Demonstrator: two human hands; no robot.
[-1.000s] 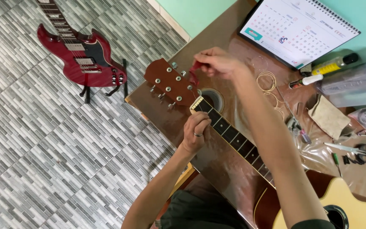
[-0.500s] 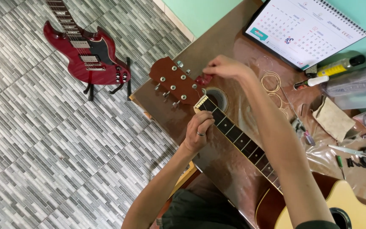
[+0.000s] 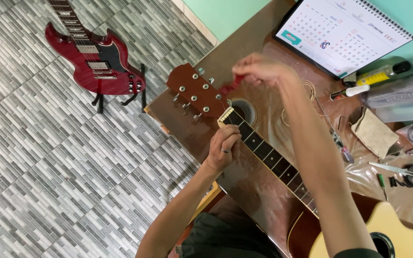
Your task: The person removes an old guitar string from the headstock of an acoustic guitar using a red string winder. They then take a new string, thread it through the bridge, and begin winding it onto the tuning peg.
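Note:
An acoustic guitar lies across the brown table [image 3: 244, 43], its dark neck [image 3: 268, 155] running from the pale body [image 3: 397, 239] at the lower right up to the brown headstock [image 3: 194, 93] with silver tuning pegs. My left hand [image 3: 223, 145], with a ring on one finger, pinches the neck just below the nut. My right hand [image 3: 264, 70] is above the headstock's right side and grips a small red winder tool [image 3: 229, 86] that reaches down to a tuning peg.
A red electric guitar [image 3: 94, 59] stands on a stand on the grey tiled floor at the left. On the table lie a desk calendar [image 3: 345, 33], coiled strings [image 3: 307, 91], a bottle [image 3: 381, 74], a tan cloth [image 3: 374, 134], scissors [image 3: 402, 169] and a small screwdriver [image 3: 342, 150].
My right hand has turned the red tool at the peg, lifting slightly above the headstock. My left hand stays pinched on the neck. The view shifted a little.

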